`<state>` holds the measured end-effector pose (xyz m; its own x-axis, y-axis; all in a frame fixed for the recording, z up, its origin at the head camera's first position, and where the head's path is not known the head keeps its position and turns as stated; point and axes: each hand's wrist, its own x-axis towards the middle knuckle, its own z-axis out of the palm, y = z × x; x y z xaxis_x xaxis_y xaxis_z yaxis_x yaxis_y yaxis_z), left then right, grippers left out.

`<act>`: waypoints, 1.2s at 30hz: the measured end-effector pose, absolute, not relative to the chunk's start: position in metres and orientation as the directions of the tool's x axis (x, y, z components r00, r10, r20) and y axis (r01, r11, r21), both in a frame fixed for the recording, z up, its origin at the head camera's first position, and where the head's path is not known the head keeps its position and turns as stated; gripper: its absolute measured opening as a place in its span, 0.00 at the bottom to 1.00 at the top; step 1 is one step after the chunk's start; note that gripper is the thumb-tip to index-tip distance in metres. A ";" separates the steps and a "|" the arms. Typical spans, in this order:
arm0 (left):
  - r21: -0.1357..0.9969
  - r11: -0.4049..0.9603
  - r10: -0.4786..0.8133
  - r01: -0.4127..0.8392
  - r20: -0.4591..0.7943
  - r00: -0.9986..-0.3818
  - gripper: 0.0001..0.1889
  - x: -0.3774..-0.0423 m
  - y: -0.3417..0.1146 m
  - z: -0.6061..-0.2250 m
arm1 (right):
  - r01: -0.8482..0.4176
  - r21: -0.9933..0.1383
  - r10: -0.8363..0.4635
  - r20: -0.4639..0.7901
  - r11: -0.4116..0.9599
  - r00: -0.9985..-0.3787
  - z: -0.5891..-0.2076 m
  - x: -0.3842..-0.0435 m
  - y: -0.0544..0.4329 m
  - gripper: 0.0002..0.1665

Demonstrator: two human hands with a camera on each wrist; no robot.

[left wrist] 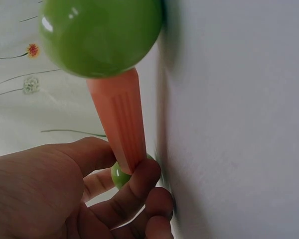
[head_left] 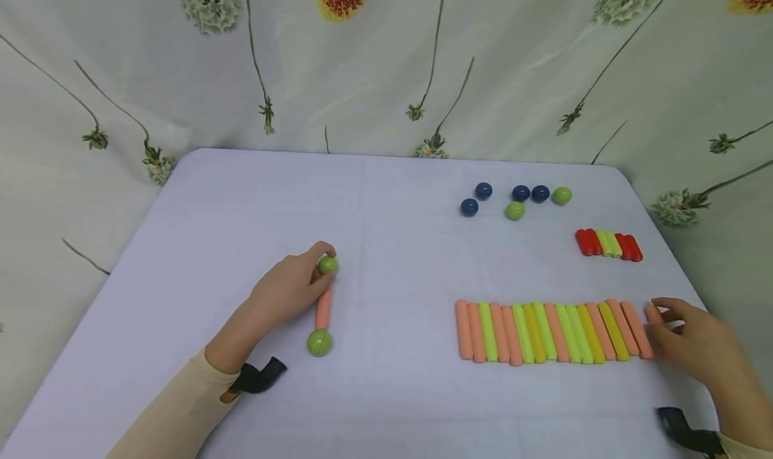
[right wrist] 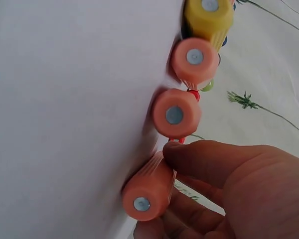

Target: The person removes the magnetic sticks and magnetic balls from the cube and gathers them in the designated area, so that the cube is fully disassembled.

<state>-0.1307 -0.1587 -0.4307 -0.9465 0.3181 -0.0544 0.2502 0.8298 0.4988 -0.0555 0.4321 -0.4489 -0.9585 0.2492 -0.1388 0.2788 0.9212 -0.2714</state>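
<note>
My left hand [head_left: 292, 288] grips the far green ball [head_left: 328, 264] at the end of an orange rod [head_left: 323, 309]. A second green ball [left wrist: 102, 37] sits at the rod's near end, and the joined piece lies on the table. Over at the right, my right hand [head_left: 694, 335] pinches another orange rod [right wrist: 148, 189] between thumb and fingers. Its round end shows a small metal disc. That rod is tilted and stands slightly apart from the end of a long row of orange, green and yellow rods [head_left: 558, 333].
Behind the row lies a short line of red and green pieces [head_left: 608, 244]. Several dark blue balls [head_left: 521, 193] and two green balls [head_left: 515, 211] rest farther back. The white tabletop [head_left: 392, 392] ends before a flowered cloth [head_left: 374, 76].
</note>
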 end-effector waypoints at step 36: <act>0.367 0.930 0.092 0.032 -0.146 -0.985 0.25 -0.091 -0.150 -0.417 | 0.057 -0.321 0.093 0.095 0.945 -0.991 -0.403 -0.057 0.326 0.33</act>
